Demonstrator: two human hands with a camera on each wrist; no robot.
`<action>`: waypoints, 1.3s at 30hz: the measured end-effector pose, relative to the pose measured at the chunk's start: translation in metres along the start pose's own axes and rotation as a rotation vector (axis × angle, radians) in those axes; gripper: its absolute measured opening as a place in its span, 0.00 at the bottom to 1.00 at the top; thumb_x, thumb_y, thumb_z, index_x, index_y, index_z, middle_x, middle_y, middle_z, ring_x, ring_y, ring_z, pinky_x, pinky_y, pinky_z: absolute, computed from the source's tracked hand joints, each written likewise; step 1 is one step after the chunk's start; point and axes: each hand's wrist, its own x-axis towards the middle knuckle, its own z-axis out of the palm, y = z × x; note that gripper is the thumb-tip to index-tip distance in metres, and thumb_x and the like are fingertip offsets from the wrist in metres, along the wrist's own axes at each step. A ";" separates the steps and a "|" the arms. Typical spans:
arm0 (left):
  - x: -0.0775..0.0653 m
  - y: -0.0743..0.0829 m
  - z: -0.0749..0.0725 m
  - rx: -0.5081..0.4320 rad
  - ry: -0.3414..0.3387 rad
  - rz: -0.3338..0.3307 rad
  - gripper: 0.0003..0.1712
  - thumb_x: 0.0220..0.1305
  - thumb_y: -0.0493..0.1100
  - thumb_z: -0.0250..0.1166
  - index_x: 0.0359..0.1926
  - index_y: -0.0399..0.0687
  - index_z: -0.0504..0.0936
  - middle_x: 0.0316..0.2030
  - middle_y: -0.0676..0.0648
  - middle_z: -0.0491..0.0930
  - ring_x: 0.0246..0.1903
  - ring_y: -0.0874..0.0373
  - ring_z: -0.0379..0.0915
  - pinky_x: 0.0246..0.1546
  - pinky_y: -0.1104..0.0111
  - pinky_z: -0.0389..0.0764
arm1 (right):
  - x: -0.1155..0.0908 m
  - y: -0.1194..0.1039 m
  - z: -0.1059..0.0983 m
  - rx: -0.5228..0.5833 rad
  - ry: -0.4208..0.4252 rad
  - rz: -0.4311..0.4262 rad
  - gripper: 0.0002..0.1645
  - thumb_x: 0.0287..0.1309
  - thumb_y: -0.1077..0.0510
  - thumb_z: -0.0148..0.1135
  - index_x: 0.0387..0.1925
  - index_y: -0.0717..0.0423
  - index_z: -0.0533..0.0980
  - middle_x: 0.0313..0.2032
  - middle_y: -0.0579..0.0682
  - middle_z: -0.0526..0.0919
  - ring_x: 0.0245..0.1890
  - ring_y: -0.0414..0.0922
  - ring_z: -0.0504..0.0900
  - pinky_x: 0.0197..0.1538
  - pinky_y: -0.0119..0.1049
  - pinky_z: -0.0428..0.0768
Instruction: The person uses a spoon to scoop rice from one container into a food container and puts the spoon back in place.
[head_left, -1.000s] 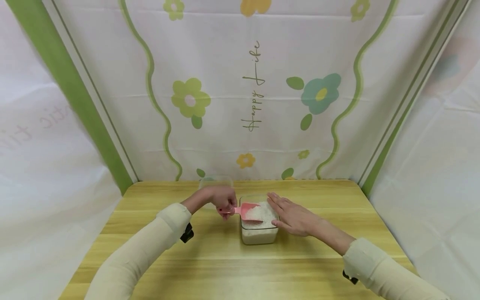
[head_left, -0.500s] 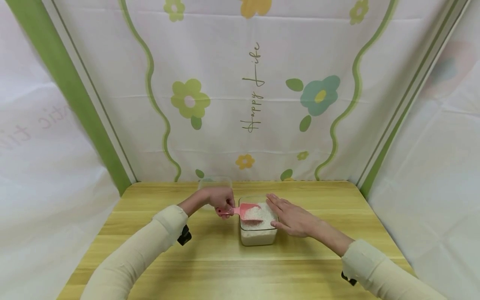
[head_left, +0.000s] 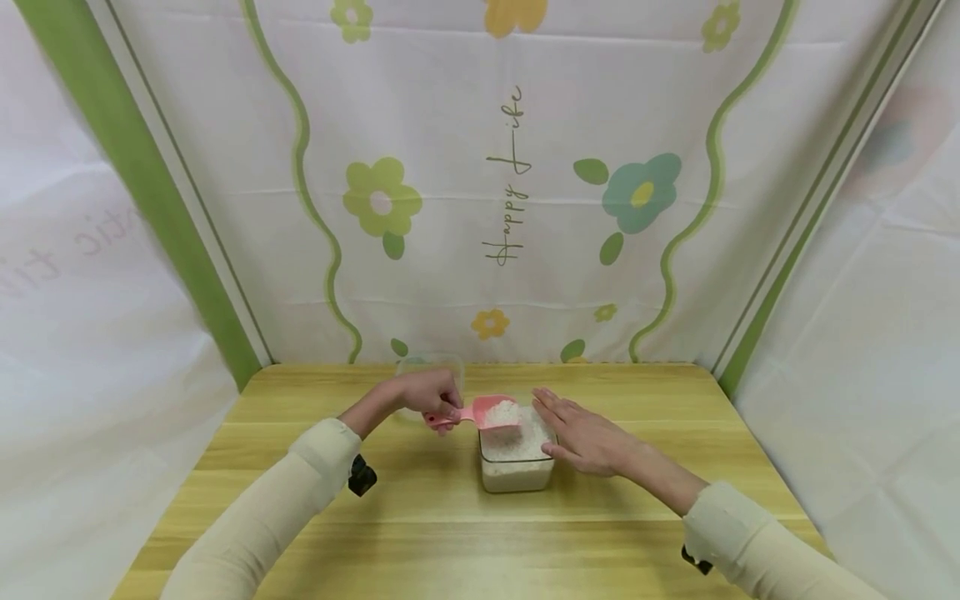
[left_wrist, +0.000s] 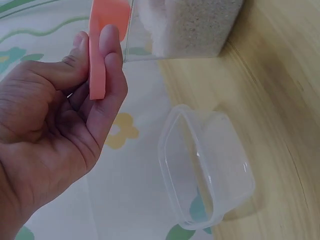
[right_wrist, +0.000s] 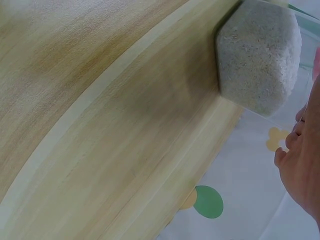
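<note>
My left hand (head_left: 433,398) pinches the handle of a pink scoop (head_left: 482,407) between thumb and fingers. White grains that look like rice (head_left: 501,412) are heaped in the scoop's pan, which is level with the rim at the container's back left. The clear square container (head_left: 517,478) is filled high with the same grains. Against its right side lies my right hand (head_left: 588,437), fingers straight. In the left wrist view, the scoop handle (left_wrist: 98,75) shows edge-on in the fingers. The right wrist view catches part of my right hand (right_wrist: 305,160) beside the container wall.
A smaller, translucent plastic box (left_wrist: 230,160) stands behind my left hand, partly hidden by it in the head view. The wooden table (head_left: 480,558) ends at a white floral curtain (head_left: 442,275). More white curtain hangs on both sides.
The scoop has risen out of the grains with a load and shifted slightly back and left with my left hand. My right hand has stayed at the container's side.
</note>
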 end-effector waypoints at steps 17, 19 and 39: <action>-0.033 -0.015 -0.007 -0.241 0.078 -0.010 0.16 0.74 0.32 0.54 0.29 0.35 0.84 0.18 0.48 0.75 0.21 0.58 0.74 0.27 0.70 0.75 | -0.001 0.003 0.002 -0.022 0.026 -0.014 0.43 0.76 0.40 0.42 0.76 0.66 0.51 0.77 0.63 0.51 0.77 0.56 0.53 0.73 0.51 0.62; -0.038 -0.017 -0.008 -0.269 0.083 -0.016 0.15 0.74 0.32 0.54 0.31 0.33 0.84 0.20 0.48 0.77 0.20 0.58 0.72 0.27 0.70 0.74 | -0.002 0.004 0.002 -0.019 0.019 -0.010 0.43 0.76 0.40 0.42 0.76 0.66 0.51 0.77 0.63 0.51 0.78 0.55 0.53 0.73 0.51 0.61; -0.082 -0.070 -0.013 -0.347 0.260 -0.093 0.17 0.75 0.34 0.53 0.29 0.28 0.81 0.18 0.48 0.74 0.23 0.58 0.80 0.29 0.69 0.82 | 0.000 0.004 0.003 -0.019 -0.010 -0.001 0.44 0.77 0.38 0.40 0.77 0.64 0.47 0.78 0.62 0.48 0.78 0.55 0.50 0.74 0.51 0.60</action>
